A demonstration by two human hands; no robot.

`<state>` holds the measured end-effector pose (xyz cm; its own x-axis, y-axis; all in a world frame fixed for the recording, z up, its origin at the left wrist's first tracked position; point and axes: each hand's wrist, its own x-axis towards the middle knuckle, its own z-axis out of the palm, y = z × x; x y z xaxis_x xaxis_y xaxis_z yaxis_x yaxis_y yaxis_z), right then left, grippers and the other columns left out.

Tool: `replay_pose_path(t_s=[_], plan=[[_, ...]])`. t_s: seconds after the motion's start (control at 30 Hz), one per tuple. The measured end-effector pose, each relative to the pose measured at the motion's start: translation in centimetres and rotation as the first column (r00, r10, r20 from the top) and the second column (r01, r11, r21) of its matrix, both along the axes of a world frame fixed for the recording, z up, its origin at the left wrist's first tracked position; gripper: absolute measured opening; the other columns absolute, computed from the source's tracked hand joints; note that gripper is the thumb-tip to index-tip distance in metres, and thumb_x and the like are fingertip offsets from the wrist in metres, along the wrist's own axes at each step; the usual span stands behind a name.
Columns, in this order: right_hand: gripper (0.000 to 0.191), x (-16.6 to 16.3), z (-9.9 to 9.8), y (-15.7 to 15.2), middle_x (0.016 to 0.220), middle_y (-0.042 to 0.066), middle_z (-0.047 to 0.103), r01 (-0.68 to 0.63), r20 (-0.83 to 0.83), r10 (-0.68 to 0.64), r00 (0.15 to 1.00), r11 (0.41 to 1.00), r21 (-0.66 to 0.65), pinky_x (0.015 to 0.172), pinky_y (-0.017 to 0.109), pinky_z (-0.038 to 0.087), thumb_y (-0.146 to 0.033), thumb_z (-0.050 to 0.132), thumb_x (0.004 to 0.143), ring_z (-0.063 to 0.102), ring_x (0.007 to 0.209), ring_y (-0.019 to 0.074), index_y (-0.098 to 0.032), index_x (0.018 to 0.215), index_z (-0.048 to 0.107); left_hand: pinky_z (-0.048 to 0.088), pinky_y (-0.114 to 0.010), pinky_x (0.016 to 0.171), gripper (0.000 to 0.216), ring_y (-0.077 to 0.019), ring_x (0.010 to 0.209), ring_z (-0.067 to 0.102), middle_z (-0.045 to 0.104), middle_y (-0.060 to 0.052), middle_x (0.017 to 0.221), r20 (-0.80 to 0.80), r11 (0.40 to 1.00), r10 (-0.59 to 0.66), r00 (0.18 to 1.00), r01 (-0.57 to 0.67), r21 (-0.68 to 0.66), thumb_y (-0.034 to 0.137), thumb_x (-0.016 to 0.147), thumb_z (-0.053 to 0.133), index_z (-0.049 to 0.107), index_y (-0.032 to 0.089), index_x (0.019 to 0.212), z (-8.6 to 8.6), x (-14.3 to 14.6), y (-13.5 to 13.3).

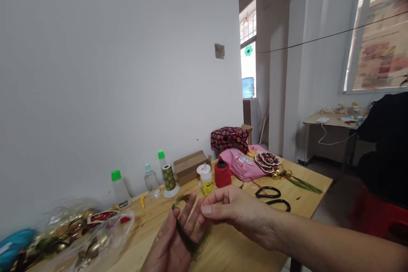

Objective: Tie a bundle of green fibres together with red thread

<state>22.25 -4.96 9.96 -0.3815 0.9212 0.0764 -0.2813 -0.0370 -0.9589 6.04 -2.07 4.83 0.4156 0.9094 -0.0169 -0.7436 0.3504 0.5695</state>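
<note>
A looped bundle of dark green thread (185, 236) lies across the palm of my left hand (167, 240). The left thumb presses on it; its loop curls up by the fingertips and the loose strands hang below. Close beside it, my right hand (236, 214) has thumb and forefinger pinched together near the left fingertips. A small reddish trace shows at that pinch, too fine to make out. Just behind the hands stand a glue bottle (207, 182) with a yellow label, a red thread spool (222, 175) and a green thread spool (168, 178).
Black-handled scissors (288, 206) lie right of my hands. Further back are a pink embroidered cloth bag (240, 163), green tassels (304, 185) and a cardboard box (191, 168). Plastic bags (108, 242) with gold bells fill the left. A person in black (387, 136) is at right.
</note>
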Motion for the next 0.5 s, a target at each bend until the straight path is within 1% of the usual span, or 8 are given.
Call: replay_pose_path(t_s=[0.07,0.1,0.2,0.3,0.37,0.43,0.5], plan=[[0.02,0.0,-0.4,-0.4,0.064,0.003,0.061,-0.063,-0.022,0.062,0.998,0.998,-0.026,0.058,0.021,0.035,-0.028,0.065,0.063,0.049,0.055,0.0074,-0.009,0.068,0.065,0.041,-0.045,0.084,0.01,-0.0301,0.108,0.046,0.064,-0.004,0.105,-0.036,0.999,-0.047,0.998,0.047,-0.018,0.024,0.055,0.072,0.069,0.026,0.065,-0.2,0.4,-0.3],[0.02,0.1,-0.5,-0.6,0.065,0.004,0.061,-0.067,-0.017,0.067,0.998,0.997,-0.037,0.056,0.02,0.034,-0.028,0.065,0.063,0.048,0.053,0.0065,-0.009,0.067,0.065,0.041,-0.045,0.084,0.011,-0.0306,0.108,0.046,0.064,-0.004,0.104,-0.055,0.997,-0.07,0.996,0.068,-0.036,0.024,0.055,0.072,0.07,0.025,0.065,-0.1,0.5,-0.4],[0.021,0.8,-1.2,-0.8,0.063,0.004,0.062,-0.029,0.001,0.029,1.0,0.997,-0.066,0.053,0.018,0.031,-0.028,0.068,0.06,0.047,0.051,0.0049,-0.009,0.066,0.063,0.042,-0.044,0.082,0.013,-0.0311,0.106,0.047,0.064,-0.006,0.104,-0.113,0.992,-0.104,0.988,0.095,-0.082,0.024,0.055,0.072,0.07,0.023,0.068,0.3,0.7,-0.6],[0.023,1.3,-1.9,-0.8,0.065,0.003,0.062,-0.033,-0.011,0.032,0.999,0.996,-0.077,0.053,0.018,0.032,-0.03,0.069,0.058,0.049,0.053,0.0056,-0.01,0.068,0.063,0.046,-0.04,0.076,0.018,-0.0305,0.102,0.05,0.064,-0.008,0.104,-0.187,0.99,-0.113,0.976,0.095,-0.104,0.026,0.055,0.072,0.069,0.019,0.071,0.6,1.1,-0.5],[0.023,1.5,-2.3,-0.8,0.064,0.003,0.063,-0.039,-0.006,0.039,0.999,0.996,-0.082,0.052,0.017,0.032,-0.03,0.069,0.058,0.048,0.05,0.0047,-0.01,0.068,0.064,0.048,-0.037,0.072,0.022,-0.0294,0.098,0.053,0.066,-0.009,0.097,-0.23,0.992,-0.101,0.968,0.081,-0.095,0.027,0.052,0.073,0.069,0.017,0.071,0.7,1.5,-0.5],[0.022,1.5,-2.7,-0.9,0.061,0.002,0.062,-0.018,0.018,0.02,1.0,0.994,-0.11,0.049,0.018,0.031,-0.029,0.07,0.056,0.045,0.046,0.004,-0.01,0.064,0.064,0.048,-0.034,0.071,0.024,-0.0273,0.092,0.056,0.067,-0.009,0.088,-0.262,0.995,-0.078,0.962,0.06,-0.077,0.028,0.048,0.075,0.068,0.015,0.068,0.6,2.0,-0.5],[0.021,1.4,-3.0,-1.0,0.057,0.002,0.062,0.012,0.05,-0.005,0.999,0.989,-0.146,0.046,0.018,0.03,-0.028,0.071,0.053,0.043,0.042,0.0038,-0.01,0.061,0.064,0.048,-0.032,0.069,0.024,-0.0237,0.08,0.059,0.067,-0.007,0.078,-0.295,0.996,-0.085,0.952,0.07,-0.062,0.029,0.047,0.076,0.067,0.014,0.064,0.7,2.4,-0.7]])
